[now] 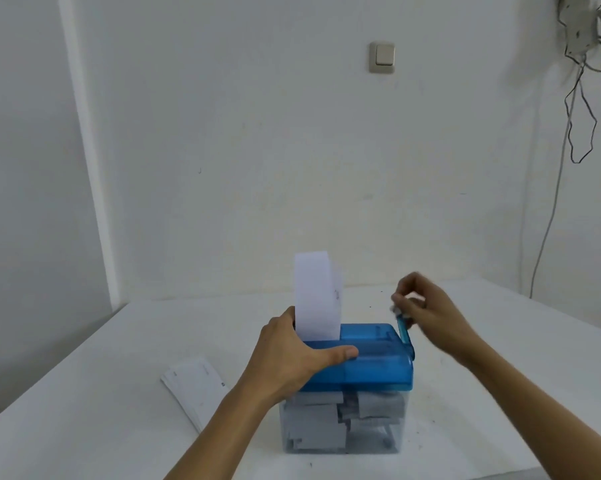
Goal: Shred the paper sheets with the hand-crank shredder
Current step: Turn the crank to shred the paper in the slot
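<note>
One white table [500,393] carries everything here, and the shredder [372,368] sits near its front edge, straight ahead of you, a blue lid on a clear bin [340,427] already well filled with grey cut paper. It looks like light plastic, so I judge it will skate or tip under the turning unless you bear down on it. Standing upright in the slot at the lid's left end is one paper sheet [316,296], most of it above the blades. It is thin and floppy, likely to lean or feed crooked, so guide it by its edges close to the slot, never near the cutters. The spare sheets [195,386] lie in a loose stack on the table, to the left of the bin and apart from it. They are light and slippery against each other, so peel one off by a corner. Your left hand [292,355] grasps the lid's left end, thumb laid flat along the top, the fingers past the far side and hidden from view. Your right hand [427,306] is blurred, its fingertips pinched on the knob of the crank [403,332] at the lid's right end. That small arm looks slender, so take it at the knob and turn evenly.
</note>
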Action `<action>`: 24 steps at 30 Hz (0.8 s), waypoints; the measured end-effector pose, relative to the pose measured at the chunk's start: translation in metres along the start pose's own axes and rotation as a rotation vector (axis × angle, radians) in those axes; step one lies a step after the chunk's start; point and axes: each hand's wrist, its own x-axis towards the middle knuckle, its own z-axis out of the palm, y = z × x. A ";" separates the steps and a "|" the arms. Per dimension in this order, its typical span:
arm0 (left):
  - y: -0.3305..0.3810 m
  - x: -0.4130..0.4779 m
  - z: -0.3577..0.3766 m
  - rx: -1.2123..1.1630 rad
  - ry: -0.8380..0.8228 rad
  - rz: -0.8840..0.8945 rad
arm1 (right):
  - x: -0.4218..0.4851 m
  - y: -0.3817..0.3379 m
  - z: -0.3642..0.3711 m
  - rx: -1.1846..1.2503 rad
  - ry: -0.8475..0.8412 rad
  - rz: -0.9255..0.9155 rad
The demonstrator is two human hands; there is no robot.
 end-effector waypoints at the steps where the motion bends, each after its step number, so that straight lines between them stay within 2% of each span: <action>1: -0.001 0.000 0.001 -0.005 0.005 0.000 | 0.000 0.012 0.010 -0.034 0.004 0.030; 4: -0.003 0.000 0.002 -0.021 0.013 0.013 | -0.023 0.047 0.035 -0.195 0.019 0.176; 6: -0.005 0.001 0.003 -0.031 0.022 0.024 | -0.048 0.057 0.042 -0.204 0.021 0.251; 12: -0.006 0.001 0.003 -0.027 0.033 0.007 | -0.096 0.017 0.025 -0.167 -0.054 0.304; 15: -0.004 0.001 0.003 -0.018 0.020 0.002 | -0.102 -0.008 -0.005 -0.116 -0.249 0.237; 18: -0.003 0.001 0.001 -0.004 0.001 0.005 | -0.093 -0.027 -0.034 -0.221 -0.465 0.123; 20: -0.003 0.001 0.001 0.006 -0.015 0.014 | -0.078 -0.040 -0.045 -0.279 -0.435 0.053; 24: -0.004 0.003 0.000 0.011 -0.027 0.013 | -0.035 -0.044 -0.041 -0.303 -0.211 0.001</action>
